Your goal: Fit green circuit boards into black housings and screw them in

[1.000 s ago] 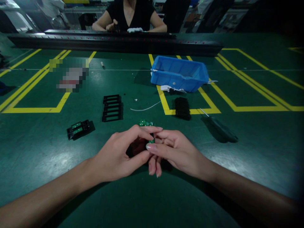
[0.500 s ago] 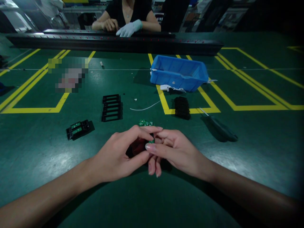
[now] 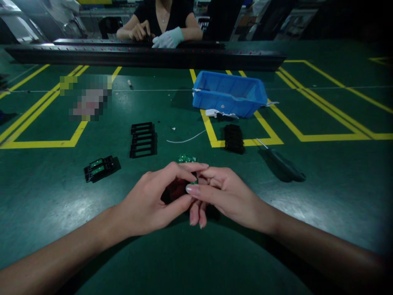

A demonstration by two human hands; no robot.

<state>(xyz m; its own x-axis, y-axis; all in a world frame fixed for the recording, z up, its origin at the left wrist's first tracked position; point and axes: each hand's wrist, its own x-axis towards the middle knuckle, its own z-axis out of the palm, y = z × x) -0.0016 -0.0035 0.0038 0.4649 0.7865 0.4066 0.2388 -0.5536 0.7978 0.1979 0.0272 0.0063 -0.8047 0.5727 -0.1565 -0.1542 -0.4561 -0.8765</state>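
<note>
My left hand (image 3: 153,200) and my right hand (image 3: 224,194) meet low over the green table (image 3: 61,213), fingers pinched together around a small dark part with a green circuit board (image 3: 194,181) that shows only as a sliver between them. Just beyond my fingertips lie more small green circuit boards (image 3: 186,158). Left of my hands rests a black holder with green boards in it (image 3: 100,168). An empty black slotted frame (image 3: 143,139) lies farther back.
A blue plastic bin (image 3: 229,94) stands at the back with white scraps by it. A black ribbed block (image 3: 234,138), a dark tool with a thin tip (image 3: 282,165) and a white wire (image 3: 187,139) lie nearby. Across a black rail (image 3: 147,57) a person works, one hand gloved.
My hands have stayed together and barely shifted. The person opposite brought a gloved hand onto the rail and moved their hands closer together.
</note>
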